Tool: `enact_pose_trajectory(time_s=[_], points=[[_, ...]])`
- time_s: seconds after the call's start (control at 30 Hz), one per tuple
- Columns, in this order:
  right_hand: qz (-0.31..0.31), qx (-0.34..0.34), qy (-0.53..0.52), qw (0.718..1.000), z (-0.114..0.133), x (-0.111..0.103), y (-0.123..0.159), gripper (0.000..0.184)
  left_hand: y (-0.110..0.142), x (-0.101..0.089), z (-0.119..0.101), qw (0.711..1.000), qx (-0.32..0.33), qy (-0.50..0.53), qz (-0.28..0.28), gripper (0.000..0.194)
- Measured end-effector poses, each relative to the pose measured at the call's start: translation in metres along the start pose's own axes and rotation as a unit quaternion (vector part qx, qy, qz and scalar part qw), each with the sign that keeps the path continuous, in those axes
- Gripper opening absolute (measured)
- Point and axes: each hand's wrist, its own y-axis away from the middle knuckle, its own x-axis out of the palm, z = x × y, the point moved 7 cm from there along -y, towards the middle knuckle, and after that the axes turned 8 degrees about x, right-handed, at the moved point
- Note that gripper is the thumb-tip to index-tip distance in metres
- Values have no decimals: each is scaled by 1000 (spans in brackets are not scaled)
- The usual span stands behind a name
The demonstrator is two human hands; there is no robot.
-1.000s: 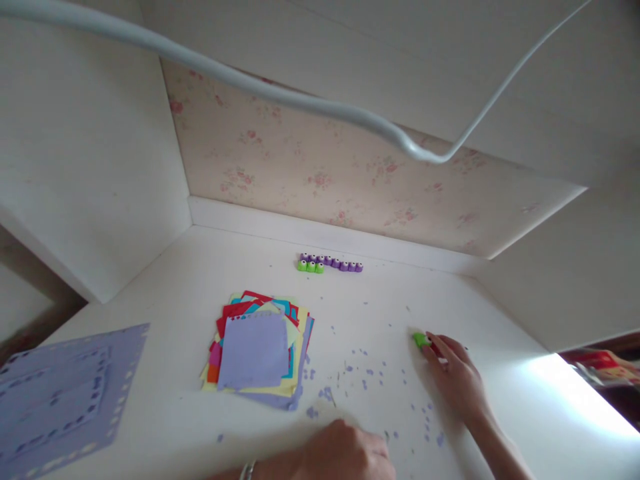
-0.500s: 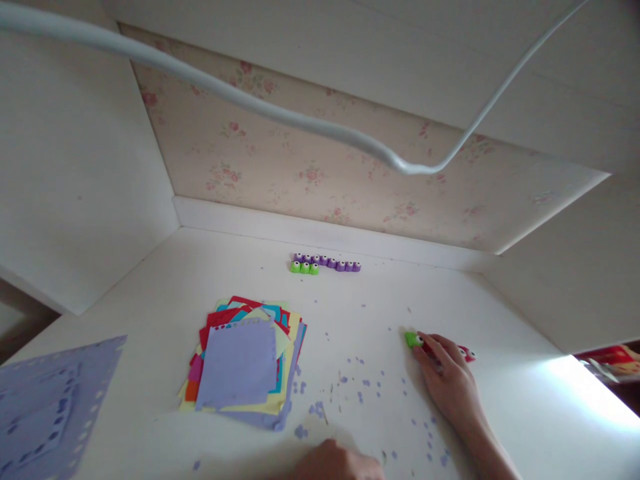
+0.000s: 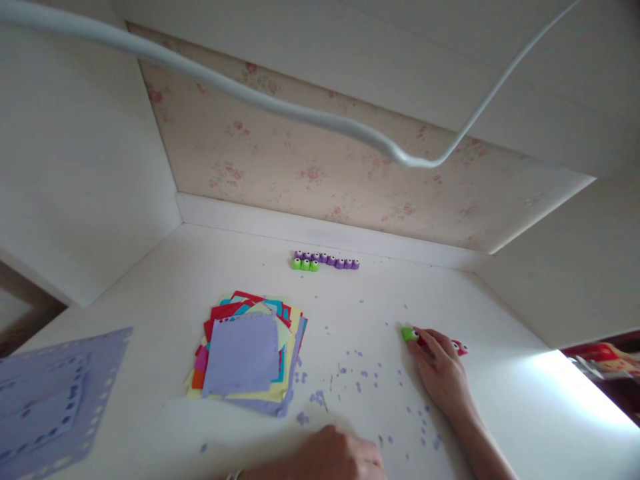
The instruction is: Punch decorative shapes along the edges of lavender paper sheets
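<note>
My right hand (image 3: 440, 367) is at the right of the white desk, its fingers closed round a small green paper punch (image 3: 407, 334) with a white eye-like knob. Beside and partly under this hand are red paper punches (image 3: 460, 347), mostly covered by the fingers. My left hand (image 3: 345, 455) rests as a fist at the bottom edge; its palm side is hidden, so I cannot tell whether anything is inside. At the back stands a row of purple paper punches (image 3: 332, 261), with three green paper punches (image 3: 305, 265) in front of its left part.
A stack of coloured paper (image 3: 243, 353) lies left of centre. Purple sheets with punched edges (image 3: 107, 373) lie at the far left. Small purple cut-outs (image 3: 317, 398) are scattered across the middle. A white cable (image 3: 280, 107) crosses above, near the camera. White panels enclose the desk's sides.
The view has shifted slightly, and more of my left wrist now shows. My right hand stays over the punches with the green one at its fingertips. The rows at the back are unchanged.
</note>
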Motion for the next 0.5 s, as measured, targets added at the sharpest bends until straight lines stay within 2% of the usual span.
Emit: enact_pose_trajectory(time_s=[0.13, 0.3, 0.4, 0.5], points=[[-3, 3, 11, 1000, -1, 1, 0, 46, -5, -12, -8, 1000, 20, -7, 6, 9], [2, 5, 16, 1000, 8, 1, -1, 44, -9, -29, -15, 1000, 0, -4, -6, 7], [41, -9, 13, 999, 30, 11, -7, 40, -11, -31, -17, 1000, -1, -12, -12, 5], [107, -43, 8, 993, 70, 34, -17, 36, -10, -28, -15, 1000, -5, -12, -15, 6]])
